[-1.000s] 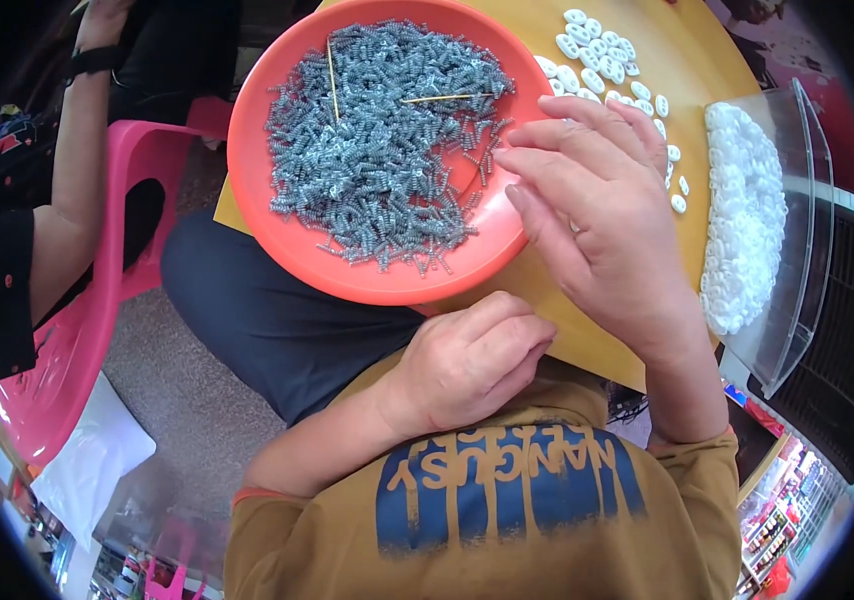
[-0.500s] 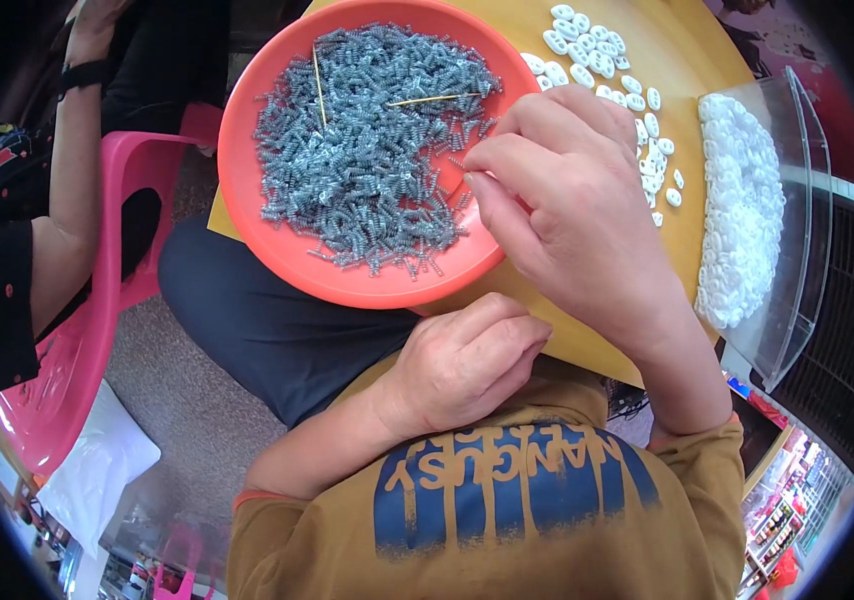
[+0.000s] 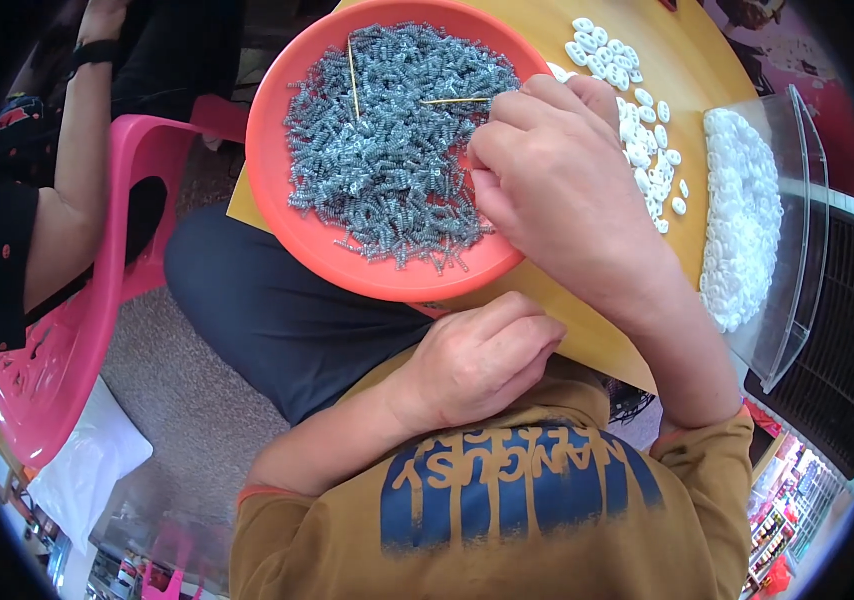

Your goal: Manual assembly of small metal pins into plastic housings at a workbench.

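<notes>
From the head camera I see my right hand (image 3: 557,190) curled over the round orange plastic plate (image 3: 287,210), fingertips pinching into the heap of small grey metal springs (image 3: 387,150); what it grips I cannot tell. The plate overhangs the yellow wooden surface (image 3: 587,330) toward my lap, keeping the springs close. My left hand (image 3: 477,360) rests clenched at the surface's edge. Small white plastic rings (image 3: 637,120) lie just beside the plate, within reach.
</notes>
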`<state>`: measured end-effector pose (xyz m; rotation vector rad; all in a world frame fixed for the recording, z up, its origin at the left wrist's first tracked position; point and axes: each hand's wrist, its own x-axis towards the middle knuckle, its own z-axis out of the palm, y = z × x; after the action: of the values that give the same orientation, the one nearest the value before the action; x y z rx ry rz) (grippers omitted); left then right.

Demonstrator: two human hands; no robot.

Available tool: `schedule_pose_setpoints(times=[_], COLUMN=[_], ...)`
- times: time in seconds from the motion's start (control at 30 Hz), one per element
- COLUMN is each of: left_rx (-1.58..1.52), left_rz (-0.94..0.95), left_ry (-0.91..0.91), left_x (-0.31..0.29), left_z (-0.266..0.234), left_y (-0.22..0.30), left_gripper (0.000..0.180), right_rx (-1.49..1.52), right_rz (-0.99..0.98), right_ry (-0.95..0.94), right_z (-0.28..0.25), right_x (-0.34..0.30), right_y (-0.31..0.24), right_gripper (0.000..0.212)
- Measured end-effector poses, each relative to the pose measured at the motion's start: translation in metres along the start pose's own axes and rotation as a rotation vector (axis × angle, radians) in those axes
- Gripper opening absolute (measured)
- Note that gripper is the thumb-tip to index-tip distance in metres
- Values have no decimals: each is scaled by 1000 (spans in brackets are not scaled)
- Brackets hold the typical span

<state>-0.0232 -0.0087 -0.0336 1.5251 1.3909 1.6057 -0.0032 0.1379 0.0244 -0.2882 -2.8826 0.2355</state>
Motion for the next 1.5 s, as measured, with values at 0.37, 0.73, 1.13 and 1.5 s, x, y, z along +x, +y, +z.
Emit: schedule_pose_setpoints(times=[0.37,0.73,1.13,1.5], left_rx=[-75,-32,-50,14], left_rz=[-75,-160,-254,-253], left_ry=[47,122,81,97], left_x=[0,22,36,35], left_z=[-3,-28,6,14], left_y=[9,45,40,40], left_gripper=[21,31,19,17], right_rx=[63,1580,1711,1726], right_rz=[37,708,750,687], right_ry=[36,-52,12,3], right_z=[-8,-53,-48,-41], right_x=[-3,-75,-108,-118], right_y=[-1,-10,5,8], right_gripper=[7,8,31,17])
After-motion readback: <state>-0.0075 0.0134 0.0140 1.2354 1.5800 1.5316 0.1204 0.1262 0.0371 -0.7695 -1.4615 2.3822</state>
